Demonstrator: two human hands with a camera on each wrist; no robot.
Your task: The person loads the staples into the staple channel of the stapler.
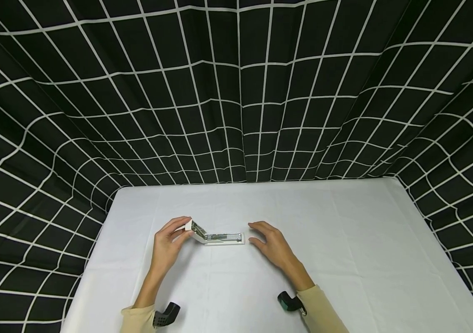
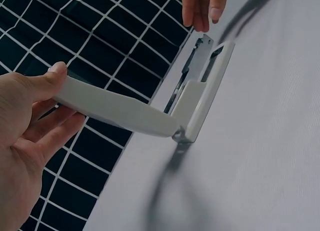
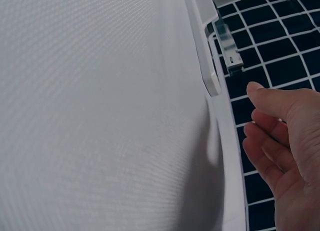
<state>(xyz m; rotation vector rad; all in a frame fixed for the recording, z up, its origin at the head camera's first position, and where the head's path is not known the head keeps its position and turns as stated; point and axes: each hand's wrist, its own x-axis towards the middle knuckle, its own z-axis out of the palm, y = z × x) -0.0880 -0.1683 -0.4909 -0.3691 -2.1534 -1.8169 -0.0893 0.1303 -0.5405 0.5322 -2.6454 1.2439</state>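
Observation:
A white stapler lies folded open on the table, its base [image 1: 236, 243] flat and its top cover [image 2: 115, 107] tilted up to the left from the hinge. My left hand [image 1: 165, 246] pinches the raised end of the cover between thumb and fingers. Above the base runs a metal magazine [image 3: 227, 45], seen in the right wrist view. Just beyond the base's right end hovers my right hand [image 1: 277, 248], thumb and fingers apart and holding nothing. The right wrist view shows a gap between its fingertips and the metal end.
A white cloth covers the table [image 1: 345, 249]. Dark curtains [image 1: 257, 92] with a white grid hang behind and at both sides. Each sleeve carries a small black device, one by the left wrist [image 1: 167, 315] and one by the right [image 1: 289, 301].

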